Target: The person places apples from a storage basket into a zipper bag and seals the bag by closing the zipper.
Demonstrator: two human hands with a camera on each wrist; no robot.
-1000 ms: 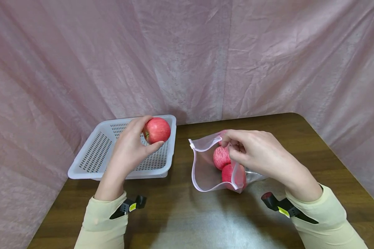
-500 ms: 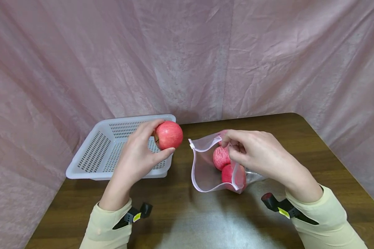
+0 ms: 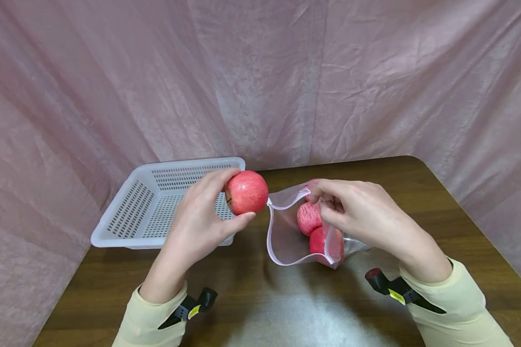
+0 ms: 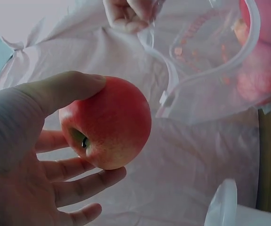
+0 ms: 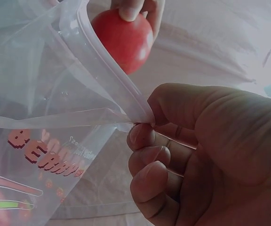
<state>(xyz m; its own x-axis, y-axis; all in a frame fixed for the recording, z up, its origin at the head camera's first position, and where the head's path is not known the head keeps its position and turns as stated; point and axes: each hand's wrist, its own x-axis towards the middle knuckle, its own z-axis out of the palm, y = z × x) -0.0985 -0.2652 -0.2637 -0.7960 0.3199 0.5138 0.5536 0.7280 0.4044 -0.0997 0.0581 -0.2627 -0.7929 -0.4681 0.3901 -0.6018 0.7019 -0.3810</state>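
Between the thumb and fingers of my left hand [image 3: 201, 219] is a red apple [image 3: 247, 192], held up just left of the mouth of a clear zip bag [image 3: 282, 236]. In the left wrist view the apple's stem hollow [image 4: 84, 142] faces the palm. My right hand [image 3: 369, 212] pinches the bag's pink-edged rim at its right side, the other fingers curled, as the right wrist view shows at the rim [image 5: 142, 113]. The bag gapes toward the left. Several apples lie inside, among them one in the middle [image 3: 309, 219] and one nearer me [image 3: 326, 243]; another is partly hidden behind my right hand.
A white perforated plastic basket [image 3: 126, 236] stands at the left on the brown wooden table [image 3: 260, 294], partly behind my left hand. Pink cloth [image 3: 260, 82] hangs along the table's back and left. A slider [image 4: 163, 98] sits at the bag rim's left corner.
My left hand has carried the apple rightward from over the basket to beside the bag's mouth. My right hand and the bag have stayed almost where they were.
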